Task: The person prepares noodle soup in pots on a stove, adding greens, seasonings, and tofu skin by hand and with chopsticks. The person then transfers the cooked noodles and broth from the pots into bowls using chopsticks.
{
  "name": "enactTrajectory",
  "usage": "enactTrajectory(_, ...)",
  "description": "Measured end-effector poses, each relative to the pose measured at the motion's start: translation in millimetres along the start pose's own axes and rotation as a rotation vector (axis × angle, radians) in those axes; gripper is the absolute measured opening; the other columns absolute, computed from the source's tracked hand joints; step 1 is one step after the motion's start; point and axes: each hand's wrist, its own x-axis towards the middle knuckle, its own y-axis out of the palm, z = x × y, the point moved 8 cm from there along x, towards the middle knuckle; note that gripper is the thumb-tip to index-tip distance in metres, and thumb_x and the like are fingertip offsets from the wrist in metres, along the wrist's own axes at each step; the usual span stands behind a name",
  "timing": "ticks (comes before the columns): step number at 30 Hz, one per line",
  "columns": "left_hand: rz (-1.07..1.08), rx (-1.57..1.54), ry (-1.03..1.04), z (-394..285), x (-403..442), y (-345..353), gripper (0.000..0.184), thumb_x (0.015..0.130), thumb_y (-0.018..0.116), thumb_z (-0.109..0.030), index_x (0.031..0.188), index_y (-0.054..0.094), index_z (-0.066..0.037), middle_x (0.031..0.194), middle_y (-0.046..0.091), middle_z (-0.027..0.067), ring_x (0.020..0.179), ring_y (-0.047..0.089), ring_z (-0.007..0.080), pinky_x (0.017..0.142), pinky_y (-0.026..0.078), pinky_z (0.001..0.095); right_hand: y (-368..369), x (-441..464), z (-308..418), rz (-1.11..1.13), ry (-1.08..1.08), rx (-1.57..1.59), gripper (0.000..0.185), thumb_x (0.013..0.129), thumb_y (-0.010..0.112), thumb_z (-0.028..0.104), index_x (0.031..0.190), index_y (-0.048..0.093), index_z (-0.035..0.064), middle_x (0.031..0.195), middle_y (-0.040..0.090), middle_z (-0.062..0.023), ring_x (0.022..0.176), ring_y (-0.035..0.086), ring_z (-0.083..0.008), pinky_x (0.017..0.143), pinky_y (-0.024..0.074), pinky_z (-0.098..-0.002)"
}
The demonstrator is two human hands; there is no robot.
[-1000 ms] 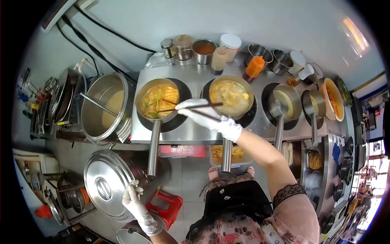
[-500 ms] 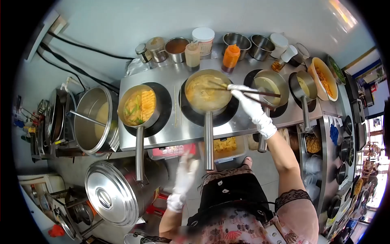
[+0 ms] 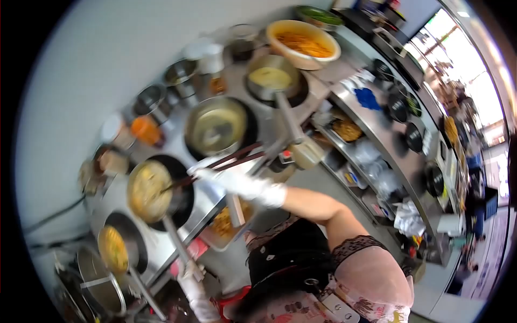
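Observation:
My right hand [image 3: 231, 182], in a white glove, holds long dark chopsticks [image 3: 237, 157]. Their tips reach into the pan of pale food in broth [image 3: 149, 188]. My left hand [image 3: 191, 282], also gloved, is low by the counter's front edge, near that pan's handle [image 3: 180, 242]; its fingers are blurred. To the lower left stands a pan of yellow and green food [image 3: 114, 247]. Above my right hand sits a wide pan of pale liquid [image 3: 218, 129], and beyond it a smaller pan [image 3: 271, 77].
An orange-capped bottle [image 3: 146, 131] and metal pots [image 3: 182, 78] line the wall. A large bowl of orange food [image 3: 304, 44] stands at the far counter end. At right are shelves [image 3: 350, 153] with bags. A large stockpot [image 3: 99, 280] is at lower left.
The view has swung toward the right side of the kitchen and tilted. My right hand moved from the left pan to the middle pan, chopsticks still held. My left hand moved up toward the counter edge.

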Motion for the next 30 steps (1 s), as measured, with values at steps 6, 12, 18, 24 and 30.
enactTrajectory(6,-0.236,0.202,0.345,-49,-32,44,0.038,0.091,0.057,-0.020,0.122,0.056,0.003,0.104,0.063,0.0099,0.097,0.060,0.0201,0.086,0.048,0.0304,-80,-10,21,0.046,0.045,0.276,0.021,0.090,0.062,0.018,0.096,0.065,-0.0022,0.092,0.068,-0.0089,0.083,0.065,-0.0172,0.075,0.0526,-0.0305)
enactTrajectory(12,-0.956,1.109,1.065,-175,-169,318,0.030,0.094,0.055,-0.015,0.118,0.057,0.003,0.113,0.062,0.0159,0.103,0.060,0.0239,0.092,0.048,0.0337,-260,-31,38,0.073,0.202,0.936,0.038,0.093,0.057,0.033,0.106,0.062,-0.0031,0.107,0.064,-0.0126,0.101,0.062,-0.0219,0.086,0.0514,-0.0344)
enactTrajectory(18,0.261,0.921,0.622,-51,-65,559,0.022,0.091,0.052,-0.006,0.109,0.061,0.003,0.109,0.063,0.0134,0.104,0.058,0.0228,0.092,0.045,0.0339,-435,-43,57,-0.040,0.130,1.250,0.043,0.099,0.043,0.032,0.118,0.054,-0.0056,0.119,0.058,-0.0181,0.111,0.057,-0.0300,0.096,0.0467,-0.0419)
enactTrajectory(24,0.973,1.141,1.196,-23,-97,867,0.031,0.082,0.059,-0.003,0.113,0.056,-0.001,0.117,0.055,0.0163,0.098,0.057,0.0291,0.083,0.047,0.0377,-558,-54,48,-0.220,0.096,1.180,0.045,0.100,0.041,0.034,0.115,0.055,-0.0054,0.119,0.057,-0.0189,0.106,0.058,-0.0313,0.088,0.0470,-0.0417)
enactTrajectory(30,0.784,0.912,1.313,35,-75,989,0.038,0.075,0.066,-0.011,0.111,0.058,-0.002,0.118,0.055,0.0113,0.083,0.058,0.0265,0.071,0.049,0.0371,-610,-60,47,-0.277,0.065,1.143,0.045,0.100,0.039,0.038,0.115,0.057,-0.0006,0.112,0.058,-0.0200,0.099,0.058,-0.0322,0.084,0.0462,-0.0425)
